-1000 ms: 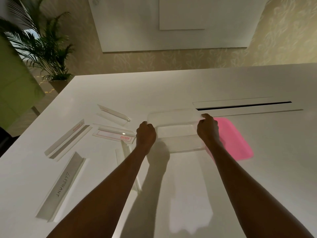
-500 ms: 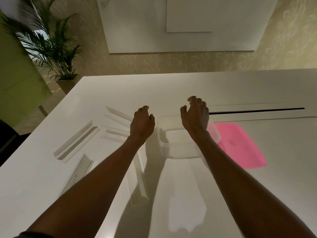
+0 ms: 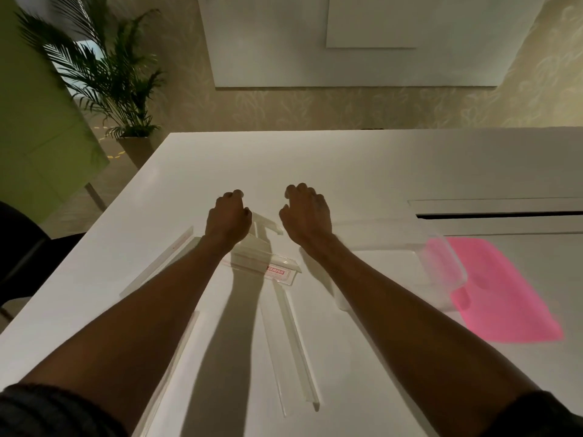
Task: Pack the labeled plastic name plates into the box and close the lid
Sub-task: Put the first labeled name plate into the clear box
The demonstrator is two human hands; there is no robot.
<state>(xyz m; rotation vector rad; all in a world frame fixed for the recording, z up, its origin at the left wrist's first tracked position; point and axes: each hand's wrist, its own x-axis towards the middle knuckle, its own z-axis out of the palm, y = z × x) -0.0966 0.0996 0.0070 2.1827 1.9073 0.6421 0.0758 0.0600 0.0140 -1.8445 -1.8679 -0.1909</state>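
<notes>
The clear plastic box [image 3: 441, 266] stands open on the white table, right of my right forearm, which covers its left end. Its pink lid [image 3: 508, 298] lies flat beside it on the right. Several clear name plates lie on the left half: one with a red label [image 3: 277, 271] below my hands, a short one [image 3: 267, 224] between my hands, a long one [image 3: 164, 260] at the left, and another long one [image 3: 293, 351] near me. My left hand [image 3: 228, 219] and my right hand [image 3: 306, 216] hover over the plates with fingers loosely curled, holding nothing.
A cable slot [image 3: 498, 214] runs across the table [image 3: 362, 171] behind the box. Beyond the table's left corner stand a potted palm [image 3: 120, 89] and a green panel [image 3: 38, 127]. A dark chair [image 3: 22, 247] sits at the left edge.
Both hands have let go of the box and moved left, over the name plates. The box stays beside the pink lid.
</notes>
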